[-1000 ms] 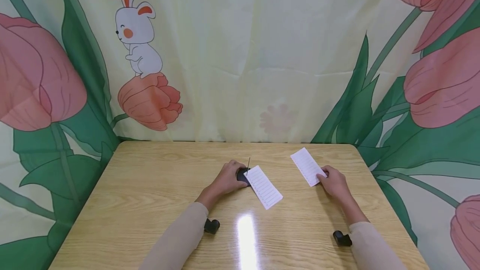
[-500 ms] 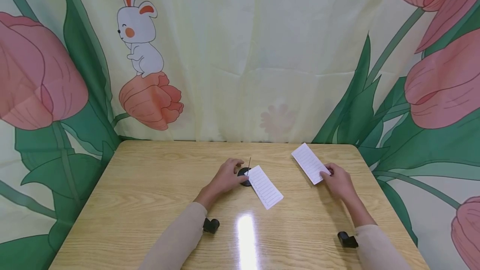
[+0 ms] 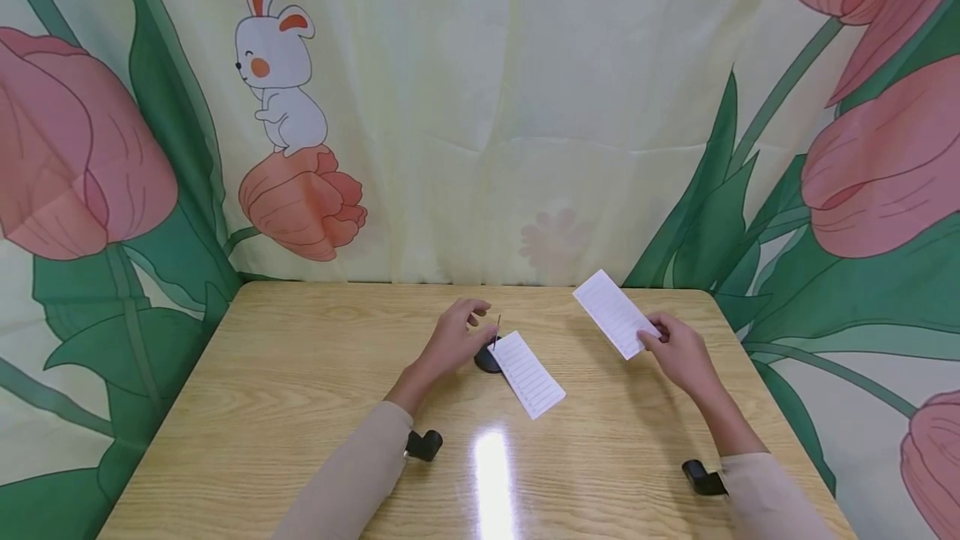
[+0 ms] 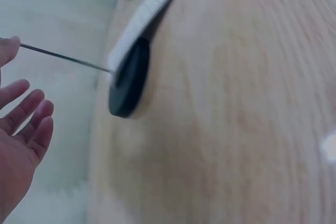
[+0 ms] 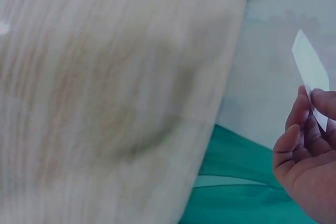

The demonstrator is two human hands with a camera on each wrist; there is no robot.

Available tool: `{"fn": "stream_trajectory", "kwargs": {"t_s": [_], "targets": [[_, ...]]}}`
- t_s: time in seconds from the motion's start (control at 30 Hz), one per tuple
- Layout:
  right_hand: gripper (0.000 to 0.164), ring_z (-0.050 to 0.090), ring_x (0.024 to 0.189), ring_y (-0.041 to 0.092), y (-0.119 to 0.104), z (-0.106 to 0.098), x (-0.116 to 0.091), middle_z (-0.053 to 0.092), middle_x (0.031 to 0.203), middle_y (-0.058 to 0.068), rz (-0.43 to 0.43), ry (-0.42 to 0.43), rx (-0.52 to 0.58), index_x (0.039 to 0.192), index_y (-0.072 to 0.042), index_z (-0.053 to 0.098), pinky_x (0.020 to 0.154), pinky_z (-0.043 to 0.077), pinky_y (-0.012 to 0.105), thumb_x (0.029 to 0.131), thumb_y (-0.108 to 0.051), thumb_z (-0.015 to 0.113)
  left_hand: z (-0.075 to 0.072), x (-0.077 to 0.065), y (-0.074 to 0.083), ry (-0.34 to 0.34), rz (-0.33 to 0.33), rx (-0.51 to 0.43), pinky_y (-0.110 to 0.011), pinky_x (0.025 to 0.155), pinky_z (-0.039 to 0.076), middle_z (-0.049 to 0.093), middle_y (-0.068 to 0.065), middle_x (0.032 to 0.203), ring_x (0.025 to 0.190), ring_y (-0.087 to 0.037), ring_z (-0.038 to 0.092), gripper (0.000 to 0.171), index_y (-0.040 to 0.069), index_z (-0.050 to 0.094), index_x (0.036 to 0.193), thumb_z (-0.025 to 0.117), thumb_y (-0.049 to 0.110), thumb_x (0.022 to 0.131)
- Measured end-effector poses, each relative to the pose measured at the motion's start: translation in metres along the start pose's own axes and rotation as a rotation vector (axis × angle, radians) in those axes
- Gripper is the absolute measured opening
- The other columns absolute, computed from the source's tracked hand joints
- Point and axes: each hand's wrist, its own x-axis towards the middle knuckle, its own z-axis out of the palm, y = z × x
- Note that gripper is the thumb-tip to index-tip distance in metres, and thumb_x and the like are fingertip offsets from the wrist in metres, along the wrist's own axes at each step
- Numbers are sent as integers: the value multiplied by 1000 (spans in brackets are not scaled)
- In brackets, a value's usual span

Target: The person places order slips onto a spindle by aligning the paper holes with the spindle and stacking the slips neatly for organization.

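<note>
A receipt spike with a round black base (image 3: 486, 361) stands on the table, its thin metal pin upright. One lined paper slip (image 3: 529, 375) lies on that base at its top corner, the pin rising through it or beside it. My left hand (image 3: 453, 344) hovers over the base with loosely bent, spread fingers. In the left wrist view the thumb (image 4: 8, 50) overlaps the pin's tip; whether they touch I cannot tell. Off to the right, my right hand (image 3: 678, 354) pinches a second lined slip (image 3: 611, 313) between thumb and fingers, above the table.
The wooden table (image 3: 300, 373) ends at a curtain (image 3: 450, 148) printed with tulips and a rabbit. A bright light reflection (image 3: 493, 482) shows on the near tabletop. Black wrist cameras (image 3: 425, 445) sit at both sleeves.
The left hand has let go of the black base and risen toward the pin's tip. My right hand has raised its slip off the table; the other slip stays in place.
</note>
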Motion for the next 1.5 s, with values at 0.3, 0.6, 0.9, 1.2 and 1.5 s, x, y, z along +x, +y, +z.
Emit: {"fn": "stream_trajectory", "kwargs": {"t_s": [0.3, 0.6, 0.9, 1.2, 1.5], "targets": [[30, 66, 94, 30, -27, -10, -4, 68, 114, 24, -63, 8, 23, 127, 4, 61, 72, 53, 22, 104, -14, 63, -10, 2, 25, 20, 94, 35, -45, 92, 54, 63, -12, 129, 113, -29, 62, 44, 9, 61, 137, 70, 30, 100], [31, 68, 94, 29, -44, -16, -9, 69, 115, 24, -107, 1, 44, 128, 4, 62, 73, 53, 19, 103, -14, 64, -19, 11, 53, 45, 206, 47, -44, 94, 54, 66, -12, 129, 113, -27, 63, 41, 8, 64, 134, 71, 29, 100], [32, 65, 89, 26, -60, -21, -11, 70, 115, 23, -146, -10, 41, 129, 4, 62, 69, 51, 18, 103, -14, 65, -18, 27, 81, 28, 231, 10, -46, 92, 54, 70, -12, 121, 111, -27, 64, 35, 4, 65, 131, 64, 25, 103], [30, 63, 85, 26, -75, -28, -12, 71, 112, 22, -202, -5, 39, 128, 3, 64, 67, 51, 21, 101, -9, 66, -11, 38, 91, 54, 200, -49, -33, 83, 56, 72, -9, 111, 101, -21, 66, 27, 3, 70, 126, 65, 17, 103], [29, 62, 83, 26, -85, -28, -14, 71, 111, 22, -233, -14, 64, 126, 4, 65, 66, 51, 20, 99, -5, 68, -6, 41, 94, 54, 121, -139, -25, 73, 53, 74, -5, 107, 92, -17, 63, 21, 7, 75, 118, 67, 18, 102]]}}
